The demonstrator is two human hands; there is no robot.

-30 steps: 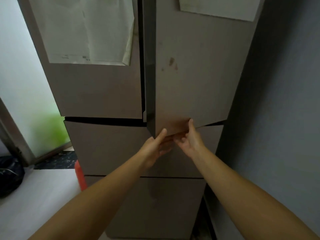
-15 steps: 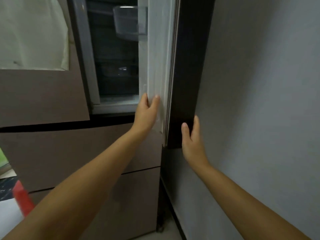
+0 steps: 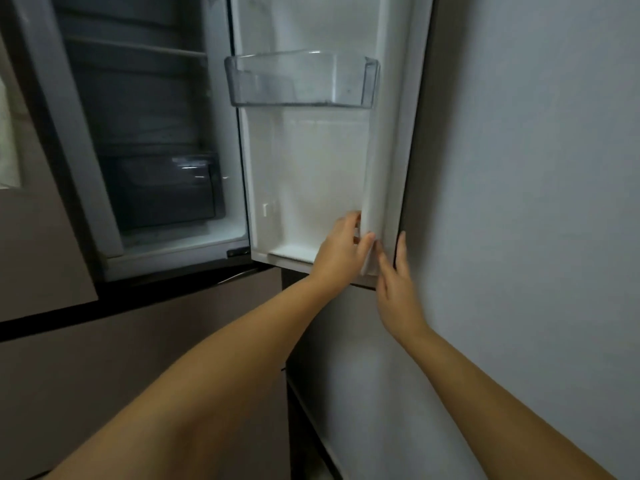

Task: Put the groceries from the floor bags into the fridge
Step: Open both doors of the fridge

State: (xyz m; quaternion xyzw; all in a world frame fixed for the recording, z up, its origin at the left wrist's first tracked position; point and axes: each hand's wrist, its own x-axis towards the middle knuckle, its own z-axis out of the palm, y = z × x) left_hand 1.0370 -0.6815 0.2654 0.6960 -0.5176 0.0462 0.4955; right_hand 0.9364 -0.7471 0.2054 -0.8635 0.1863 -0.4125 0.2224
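Note:
The fridge's upper right door (image 3: 311, 181) stands wide open against the wall, white inner side facing me. My left hand (image 3: 341, 249) lies on the door's lower inner face, thumb and fingers around its raised white edge strip. My right hand (image 3: 396, 285) rests flat on the door's outer edge, fingers spread, just right of the left hand. A clear door bin (image 3: 301, 81) hangs empty high on the door. The dark fridge interior (image 3: 149, 140) shows a shelf and a clear drawer (image 3: 166, 192) at the bottom. No groceries or bags are in view.
A grey wall (image 3: 519, 202) runs close along the right, right behind the open door. The upper left door (image 3: 38, 244) is closed, and brown drawer fronts (image 3: 138, 358) sit below the open compartment.
The right door has swung from barely ajar to wide open toward the wall. Both hands followed its lower edge to the right. The view has turned right, and the floor has left the frame.

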